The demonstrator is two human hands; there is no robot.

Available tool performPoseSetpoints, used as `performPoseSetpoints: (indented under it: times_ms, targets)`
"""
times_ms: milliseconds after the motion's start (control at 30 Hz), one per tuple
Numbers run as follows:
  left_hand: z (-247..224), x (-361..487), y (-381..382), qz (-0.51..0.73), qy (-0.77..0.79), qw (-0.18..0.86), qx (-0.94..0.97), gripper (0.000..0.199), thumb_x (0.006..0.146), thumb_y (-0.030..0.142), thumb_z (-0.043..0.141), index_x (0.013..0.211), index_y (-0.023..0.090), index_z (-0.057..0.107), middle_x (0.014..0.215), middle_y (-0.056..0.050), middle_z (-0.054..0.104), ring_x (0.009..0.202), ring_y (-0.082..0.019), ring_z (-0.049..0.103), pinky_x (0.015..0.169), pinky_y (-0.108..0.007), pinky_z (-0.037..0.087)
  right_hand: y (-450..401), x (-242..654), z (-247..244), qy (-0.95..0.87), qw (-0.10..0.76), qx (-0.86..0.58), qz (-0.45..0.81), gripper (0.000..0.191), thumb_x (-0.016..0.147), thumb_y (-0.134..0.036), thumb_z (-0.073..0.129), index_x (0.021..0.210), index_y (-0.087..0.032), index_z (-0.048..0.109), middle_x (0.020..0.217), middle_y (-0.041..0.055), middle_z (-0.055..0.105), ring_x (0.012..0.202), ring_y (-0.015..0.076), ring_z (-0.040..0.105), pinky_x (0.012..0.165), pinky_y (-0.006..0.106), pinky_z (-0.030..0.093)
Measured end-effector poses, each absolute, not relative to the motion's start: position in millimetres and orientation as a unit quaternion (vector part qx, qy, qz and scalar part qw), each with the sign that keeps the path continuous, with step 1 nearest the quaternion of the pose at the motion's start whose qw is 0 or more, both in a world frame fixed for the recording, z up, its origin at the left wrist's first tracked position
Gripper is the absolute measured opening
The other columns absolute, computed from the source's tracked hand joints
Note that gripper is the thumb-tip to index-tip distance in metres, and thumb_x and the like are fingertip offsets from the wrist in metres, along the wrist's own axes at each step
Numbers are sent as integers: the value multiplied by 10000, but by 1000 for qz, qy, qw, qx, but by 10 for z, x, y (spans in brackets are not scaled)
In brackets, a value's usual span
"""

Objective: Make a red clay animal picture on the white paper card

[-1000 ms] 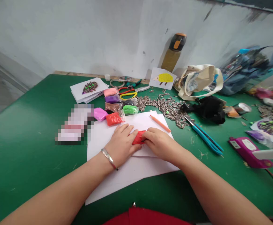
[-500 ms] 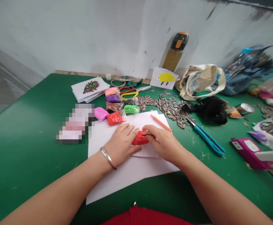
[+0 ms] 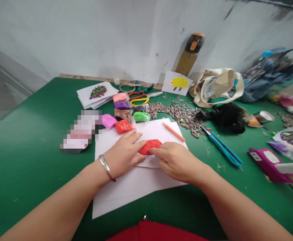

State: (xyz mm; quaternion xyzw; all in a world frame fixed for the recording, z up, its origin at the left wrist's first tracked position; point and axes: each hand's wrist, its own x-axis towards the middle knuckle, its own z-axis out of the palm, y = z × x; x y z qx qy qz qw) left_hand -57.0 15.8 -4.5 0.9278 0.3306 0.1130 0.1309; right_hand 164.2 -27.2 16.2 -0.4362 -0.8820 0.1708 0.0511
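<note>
Since the earlier frame, my left hand is easing leftward and my right hand is pointing, no longer pinching. A green bench is carrying white paper, and my hands are working over it: left fingers spreading, right index extending, the rest curling, whether around anything I cannot tell. Between them, red clay is lying on the paper, both index fingers touching it. I seem to be shaping it; the next move is probably calling for light pressure.
</note>
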Motion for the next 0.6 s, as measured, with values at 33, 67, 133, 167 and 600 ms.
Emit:
performPoseSetpoints:
  times_ms: [33, 67, 133, 167, 600]
  targets:
    - [-22, -587, 156, 112, 328, 129, 929, 371, 871, 338, 590, 1187, 144, 598, 1337, -183, 511, 1280, -351, 416, 1050, -557, 369, -280, 1640, 158, -884, 41, -434, 169, 408, 841, -115, 407, 1194, -203, 591, 889, 63, 679, 809, 193, 569, 705, 300, 362]
    - [4, -600, 154, 112, 326, 127, 930, 353, 874, 330, 587, 1180, 156, 604, 1343, -173, 512, 1287, -346, 412, 1051, -553, 369, -287, 1639, 154, -886, 32, -431, 167, 424, 841, -122, 409, 1218, -208, 582, 894, 63, 686, 797, 192, 578, 697, 300, 362]
    - [53, -611, 155, 99, 322, 124, 933, 318, 873, 314, 589, 1155, 170, 621, 1334, -155, 523, 1281, -337, 418, 1053, -543, 369, -295, 1636, 148, -888, 17, -428, 164, 445, 836, -132, 420, 1245, -214, 574, 899, 66, 697, 788, 194, 595, 692, 300, 367]
    - [75, -609, 157, 85, 320, 125, 935, 300, 870, 304, 592, 1136, 171, 632, 1310, -150, 539, 1260, -333, 436, 1047, -538, 376, -298, 1637, 148, -889, 13, -428, 164, 452, 833, -135, 428, 1254, -215, 572, 900, 68, 700, 790, 195, 602, 693, 299, 371]
    - [139, -572, 165, 12, 318, 170, 933, 278, 886, 278, 548, 1138, 179, 617, 1162, -119, 571, 1100, -276, 490, 1013, -491, 375, -310, 1656, 164, -892, 1, -423, 160, 515, 800, -125, 453, 1285, -259, 564, 866, 45, 719, 764, 184, 623, 672, 287, 372]
